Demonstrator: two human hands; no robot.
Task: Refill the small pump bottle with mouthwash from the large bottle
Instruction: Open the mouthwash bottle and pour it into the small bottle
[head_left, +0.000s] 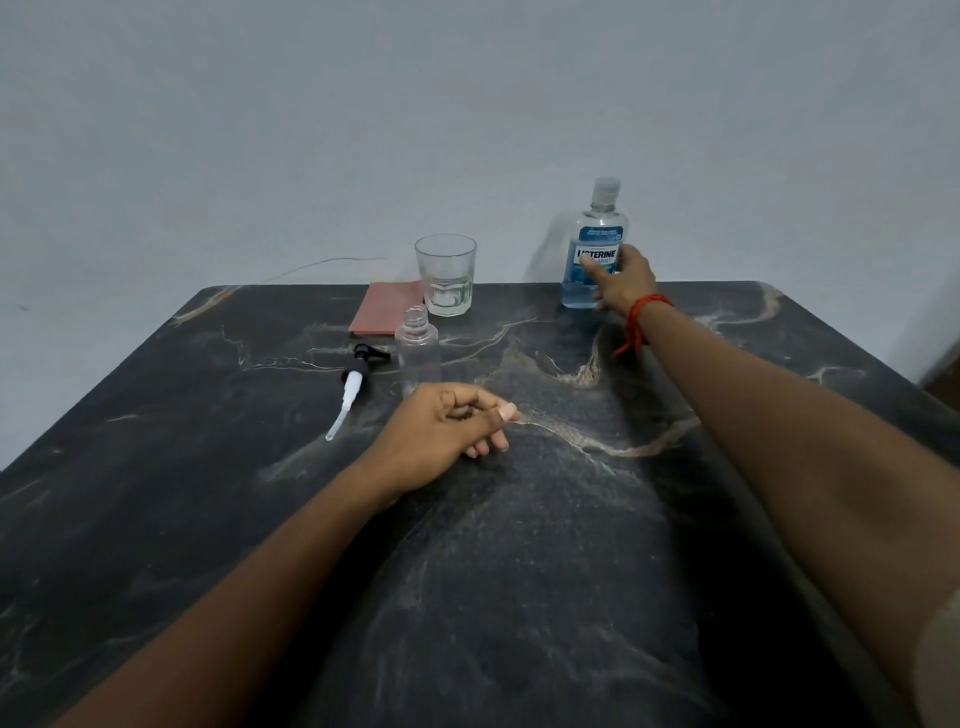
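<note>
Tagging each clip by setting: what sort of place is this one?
Probably a room in a home: a dark marble-patterned table before a plain pale wall, with household things on it, a large mouthwash bottle and a drinking glass.

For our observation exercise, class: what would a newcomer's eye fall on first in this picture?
The blue mouthwash bottle at the far right of the table, gripped by the right hand. Next, the uncapped small clear bottle at mid-table, its pump lying just left of it, and the left hand resting loosely curled in front.
</note>
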